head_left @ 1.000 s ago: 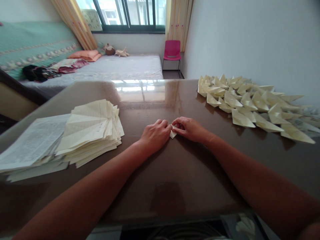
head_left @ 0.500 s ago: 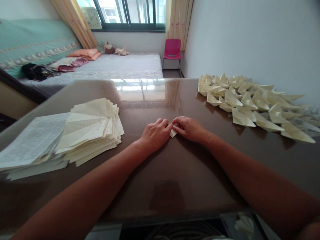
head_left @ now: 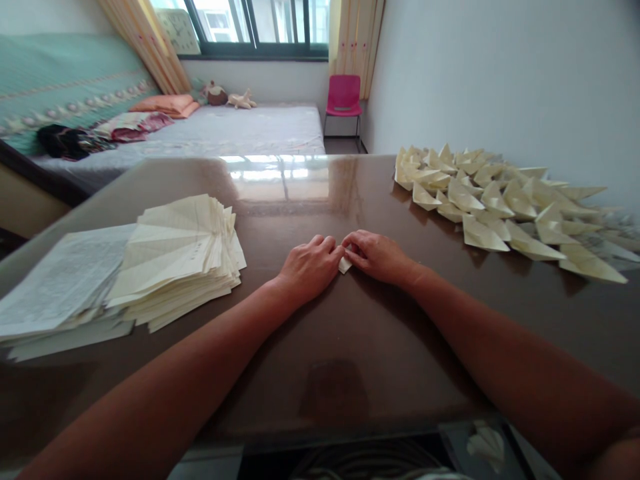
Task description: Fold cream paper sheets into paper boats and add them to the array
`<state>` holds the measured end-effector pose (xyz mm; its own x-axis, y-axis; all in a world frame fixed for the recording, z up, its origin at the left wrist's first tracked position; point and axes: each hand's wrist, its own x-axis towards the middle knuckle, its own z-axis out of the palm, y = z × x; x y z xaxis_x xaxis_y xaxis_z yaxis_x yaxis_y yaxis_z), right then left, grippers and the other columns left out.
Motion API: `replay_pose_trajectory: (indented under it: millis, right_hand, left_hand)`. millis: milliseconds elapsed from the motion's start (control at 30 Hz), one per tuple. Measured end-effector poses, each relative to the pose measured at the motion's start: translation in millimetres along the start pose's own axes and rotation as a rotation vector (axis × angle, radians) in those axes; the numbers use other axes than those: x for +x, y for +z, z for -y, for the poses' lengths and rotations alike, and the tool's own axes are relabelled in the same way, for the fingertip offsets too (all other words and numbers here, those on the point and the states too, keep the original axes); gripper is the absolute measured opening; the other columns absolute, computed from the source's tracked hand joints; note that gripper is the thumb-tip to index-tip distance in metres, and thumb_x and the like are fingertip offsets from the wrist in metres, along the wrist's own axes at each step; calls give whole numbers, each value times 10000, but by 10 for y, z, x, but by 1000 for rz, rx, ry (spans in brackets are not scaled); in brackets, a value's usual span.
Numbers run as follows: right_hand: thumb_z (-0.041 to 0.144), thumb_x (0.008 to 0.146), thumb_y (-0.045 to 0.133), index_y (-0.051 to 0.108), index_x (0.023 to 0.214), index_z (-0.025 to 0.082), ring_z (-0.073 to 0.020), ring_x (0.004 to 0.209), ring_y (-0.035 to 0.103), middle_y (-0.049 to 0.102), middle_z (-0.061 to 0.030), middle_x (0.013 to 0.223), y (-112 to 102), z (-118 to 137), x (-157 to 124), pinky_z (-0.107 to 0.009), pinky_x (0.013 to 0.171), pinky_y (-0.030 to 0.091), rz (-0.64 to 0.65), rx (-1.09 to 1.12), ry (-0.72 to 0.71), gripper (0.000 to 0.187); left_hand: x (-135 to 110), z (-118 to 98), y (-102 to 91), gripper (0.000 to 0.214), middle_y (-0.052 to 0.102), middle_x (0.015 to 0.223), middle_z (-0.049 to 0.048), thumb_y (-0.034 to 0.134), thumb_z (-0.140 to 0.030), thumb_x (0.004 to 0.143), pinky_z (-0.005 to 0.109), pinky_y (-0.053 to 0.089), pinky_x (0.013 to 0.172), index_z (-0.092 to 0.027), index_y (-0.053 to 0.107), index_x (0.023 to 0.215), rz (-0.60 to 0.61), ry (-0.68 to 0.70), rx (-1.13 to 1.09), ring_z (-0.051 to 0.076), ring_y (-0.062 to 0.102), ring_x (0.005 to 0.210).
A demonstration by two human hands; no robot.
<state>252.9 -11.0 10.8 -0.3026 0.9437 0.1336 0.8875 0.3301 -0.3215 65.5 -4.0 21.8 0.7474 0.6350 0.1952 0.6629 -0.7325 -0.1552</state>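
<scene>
A small folded piece of cream paper [head_left: 345, 266] lies on the brown table [head_left: 330, 327], mostly covered by my fingers. From the left, my left hand [head_left: 311, 265] presses on it with curled fingers. My right hand [head_left: 376, 255] pinches its other side, fingertips meeting those of the left. Only the paper's near corner shows between the hands. To the right sit several folded paper boats [head_left: 483, 233] in a dense group. On the left is a stack of creased cream sheets [head_left: 170, 250].
Greyish printed sheets [head_left: 65, 277] lie beside and partly under the cream stack. Past the table's far edge are a bed [head_left: 260, 130] and a pink chair [head_left: 344, 95]. A white wall [head_left: 500, 80] runs along the right. Below the near edge a pale folded object [head_left: 486, 445] shows.
The whole view has shifted very slightly. Both hands keep the same grip on the folded paper, with barely any movement.
</scene>
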Motion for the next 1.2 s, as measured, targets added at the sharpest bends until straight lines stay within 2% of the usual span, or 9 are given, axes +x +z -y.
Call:
replay_pose_trajectory:
  millis: [1200]
  right_hand:
    - [384,933,429,613,1031,212,-167,778,582,642,-53,968,-46,56,-21,-261,650,351,18,-79,2,270]
  left_hand:
    - [6,-2,9,226,580,980,87,395,-264,947,295,458,684,-194,594,1027,-9,8,-22,225,528,944]
